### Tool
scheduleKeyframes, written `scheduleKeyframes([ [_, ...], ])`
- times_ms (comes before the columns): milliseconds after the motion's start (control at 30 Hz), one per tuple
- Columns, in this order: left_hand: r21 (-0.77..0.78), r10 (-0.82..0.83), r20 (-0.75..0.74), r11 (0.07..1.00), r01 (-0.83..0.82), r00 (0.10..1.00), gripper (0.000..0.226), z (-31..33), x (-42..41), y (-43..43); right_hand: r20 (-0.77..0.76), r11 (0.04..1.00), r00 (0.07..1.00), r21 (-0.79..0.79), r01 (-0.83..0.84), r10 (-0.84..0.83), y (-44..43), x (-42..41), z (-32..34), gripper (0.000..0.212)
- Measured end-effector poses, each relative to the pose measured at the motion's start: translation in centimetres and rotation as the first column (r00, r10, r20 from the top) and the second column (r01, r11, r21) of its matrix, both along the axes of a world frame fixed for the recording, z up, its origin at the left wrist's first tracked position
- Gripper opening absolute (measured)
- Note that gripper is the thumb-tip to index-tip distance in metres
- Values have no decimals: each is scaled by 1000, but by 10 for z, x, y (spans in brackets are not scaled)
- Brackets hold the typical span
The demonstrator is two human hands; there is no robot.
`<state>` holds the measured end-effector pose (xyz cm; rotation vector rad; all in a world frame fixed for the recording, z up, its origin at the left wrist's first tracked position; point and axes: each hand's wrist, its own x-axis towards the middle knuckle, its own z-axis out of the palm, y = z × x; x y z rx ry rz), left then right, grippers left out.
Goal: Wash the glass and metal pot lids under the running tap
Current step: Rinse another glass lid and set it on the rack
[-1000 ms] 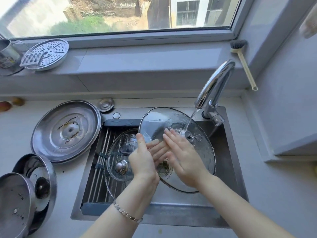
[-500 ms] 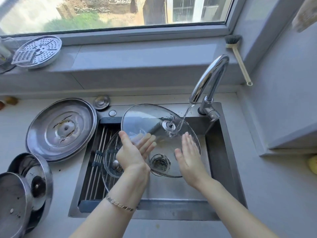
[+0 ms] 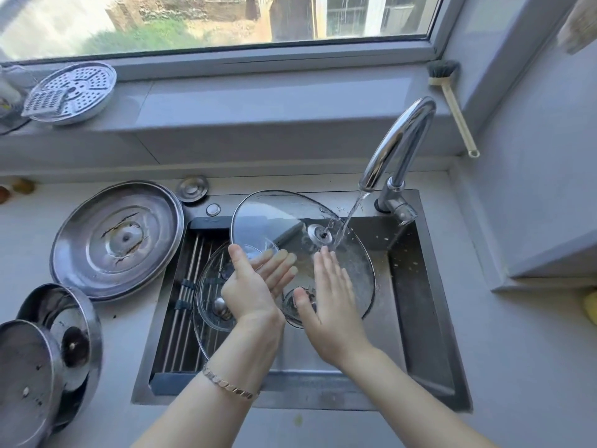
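A large glass lid (image 3: 277, 218) is held tilted over the sink, and water from the chrome tap (image 3: 397, 147) strikes it near its centre fitting. My left hand (image 3: 252, 286) grips its left edge, thumb in front and fingers behind the glass. My right hand (image 3: 329, 299) lies flat on the lid's inner face, fingers together. A smaller glass lid (image 3: 210, 292) rests on the drying rack in the sink, partly hidden by my left hand. A big metal lid (image 3: 116, 239) lies on the counter to the left.
Two steel pots or lids (image 3: 58, 334) stack at the counter's front left. The steel sink (image 3: 420, 318) has a roll-up rack (image 3: 187, 286) on its left. A perforated steamer plate (image 3: 72, 92) and a dish brush (image 3: 452, 101) sit on the windowsill. A small round cap (image 3: 193, 188) lies behind the sink.
The glass lid has shifted left and tilted up under the stream. My right hand slid from overlapping the left to lie flat on the lid's right side.
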<state>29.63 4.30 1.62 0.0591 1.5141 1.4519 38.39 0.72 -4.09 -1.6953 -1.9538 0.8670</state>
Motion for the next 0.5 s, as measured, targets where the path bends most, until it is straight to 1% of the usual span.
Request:
scheduleKeyframes([
  [167,15,-26,14,1000,26,1000,54,0,-6,-4,-65,995,997,82,56,-51,13,10,-7,78],
  [267,26,-46,9,999,46,999,54,1,-9,-4,-116,994,991,77,80,-70,18,8,-5,71],
  [333,28,-56,-7,998,56,998,55,2,-11,-4,-117,993,988,60,103,-95,23,10,-6,69],
  [400,33,-69,-39,997,70,997,55,3,-15,-5,-108,981,975,-39,189,-193,36,20,-14,64],
  [467,28,-129,-88,991,132,988,55,3,-21,-10,-151,934,937,-222,279,-316,56,37,-23,55],
  [500,24,-175,-111,984,179,978,56,3,-24,-13,-181,914,922,-293,282,-342,67,46,-26,52],
])
